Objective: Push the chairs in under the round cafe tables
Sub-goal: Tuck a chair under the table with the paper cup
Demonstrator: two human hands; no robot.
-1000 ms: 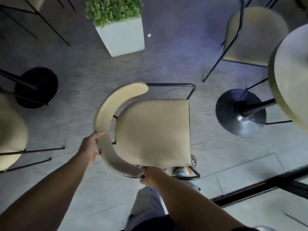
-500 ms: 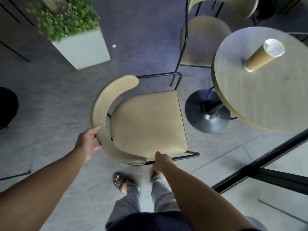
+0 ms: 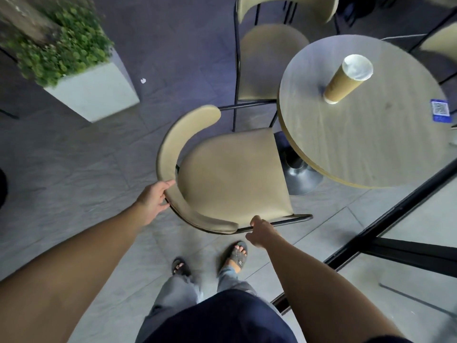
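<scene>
A beige cushioned chair [image 3: 230, 172] with a curved backrest and black metal frame stands in the middle of the floor. Its front edge sits right at the rim of the round wooden cafe table [image 3: 366, 134], just above the table's metal base [image 3: 300, 178]. My left hand [image 3: 154, 200] grips the outer curve of the backrest. My right hand [image 3: 259, 230] is closed on the black frame bar at the near end of the backrest. A second beige chair [image 3: 269, 58] stands at the far side, its seat partly tucked under the table.
A tall paper cup [image 3: 346, 79] and a blue QR card [image 3: 440, 111] sit on the tabletop. A white planter with green shrubs [image 3: 94, 92] stands at the far left. A black floor rail [image 3: 385, 233] runs diagonally at the right. My sandalled feet [image 3: 235, 256] are just behind the chair.
The chair has moved to the right toward the round table, its seat front now reaching the table rim. Both hands kept their hold and my feet stepped after it.
</scene>
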